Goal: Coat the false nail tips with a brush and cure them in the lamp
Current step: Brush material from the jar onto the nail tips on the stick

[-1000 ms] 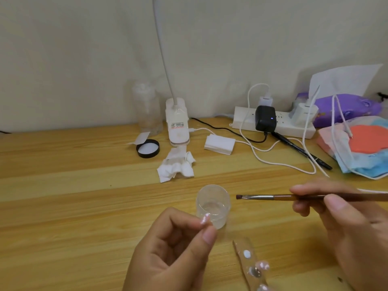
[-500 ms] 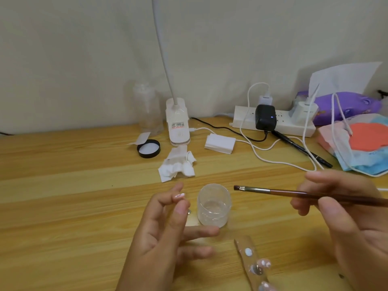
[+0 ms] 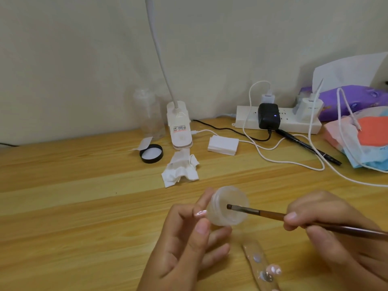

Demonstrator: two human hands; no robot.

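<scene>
Evidently light, thin and slick, the false nail tip (image 3: 200, 213) sits at the fingertips of the left hand (image 3: 184, 244), which also grips the clear jar (image 3: 217, 208), tipped toward the brush (image 3: 270, 216). Such a tip would likely flick away under a squeeze, so holding it by its side edges seems wisest. The right hand (image 3: 327, 227) pinches the brush handle, with the bristles in the jar's mouth. The jar seems to hold a little clear gel; how much is unclear. More tips sit on a strip (image 3: 258, 263) near the front edge of the table (image 3: 84, 196). The lamp (image 3: 179, 127) stands at the back edge.
</scene>
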